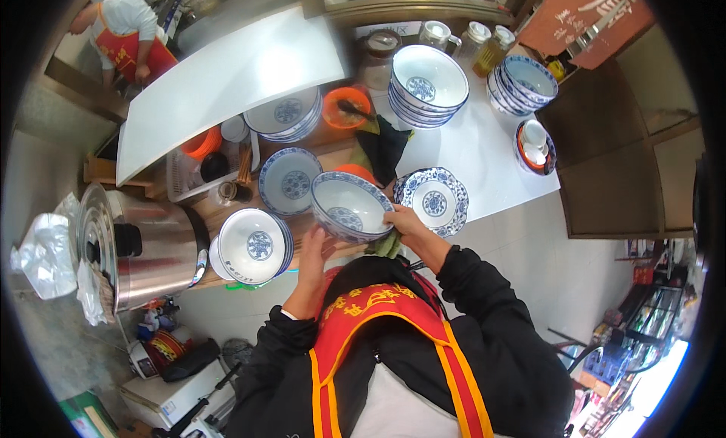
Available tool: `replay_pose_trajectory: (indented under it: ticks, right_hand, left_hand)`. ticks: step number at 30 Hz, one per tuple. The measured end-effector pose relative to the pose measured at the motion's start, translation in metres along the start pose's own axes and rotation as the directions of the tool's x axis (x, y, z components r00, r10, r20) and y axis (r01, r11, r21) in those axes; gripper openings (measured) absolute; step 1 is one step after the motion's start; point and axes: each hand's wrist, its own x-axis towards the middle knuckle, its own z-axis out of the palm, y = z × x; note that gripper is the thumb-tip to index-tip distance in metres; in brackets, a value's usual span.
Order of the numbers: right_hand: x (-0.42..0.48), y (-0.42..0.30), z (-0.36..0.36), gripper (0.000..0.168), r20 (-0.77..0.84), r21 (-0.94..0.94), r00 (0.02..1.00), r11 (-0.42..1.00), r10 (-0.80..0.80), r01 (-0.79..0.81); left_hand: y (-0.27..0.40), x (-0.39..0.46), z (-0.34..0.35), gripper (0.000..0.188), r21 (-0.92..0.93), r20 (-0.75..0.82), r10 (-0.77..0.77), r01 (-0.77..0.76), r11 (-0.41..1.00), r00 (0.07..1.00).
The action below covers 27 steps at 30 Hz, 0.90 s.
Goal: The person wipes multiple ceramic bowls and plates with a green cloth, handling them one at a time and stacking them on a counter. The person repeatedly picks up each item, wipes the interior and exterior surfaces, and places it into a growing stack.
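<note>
A blue-and-white porcelain bowl [354,205] is tilted in the air before me. My right hand [405,220] grips its right rim, the thumb over the edge. At the bowl's lower left is my left hand [316,246], fingers slightly apart and close against the outer wall; whether it bears any weight is unclear. Behind the held bowl, another patterned bowl [290,180] sits on the wooden counter. To the left stands a stack of white bowls with blue motifs [249,245]. Scalloped blue-and-white plates [435,203] are stacked to the right. A green cloth [385,244] lies below the held bowl.
A large steel pot [153,245] stands at left. Bowl stacks [429,78] [524,83], glass jugs [437,34] and a dark cloth [385,149] are on the counter. A raised white panel [227,92] overhangs the back; beyond it a person [127,35] stands.
</note>
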Motion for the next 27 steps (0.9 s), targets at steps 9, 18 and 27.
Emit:
replay_pose_trajectory:
  ticks: [9, 18, 27]
  right_hand:
    - [0.039, 0.032, 0.035, 0.029, 0.293, 0.396, 0.902, 0.818, 0.317, -0.416]
    - [0.042, 0.029, 0.045, 0.031, 0.405, 0.425, 0.849, 0.753, 0.338, -0.503]
    - [0.005, -0.033, 0.052, 0.029, 0.108, -0.329, 0.931, 0.871, -0.348, 0.364]
  left_hand:
    - [0.050, 0.028, 0.027, 0.056, 0.373, -0.144, 0.164, -0.101, 0.923, 0.976]
    - [0.049, 0.053, 0.046, 0.074, 0.526, -0.097, 0.316, -0.221, 0.821, 0.944]
    - [0.041, 0.042, 0.012, 0.061, -0.271, -0.137, 0.117, -0.151, 0.951, 0.984]
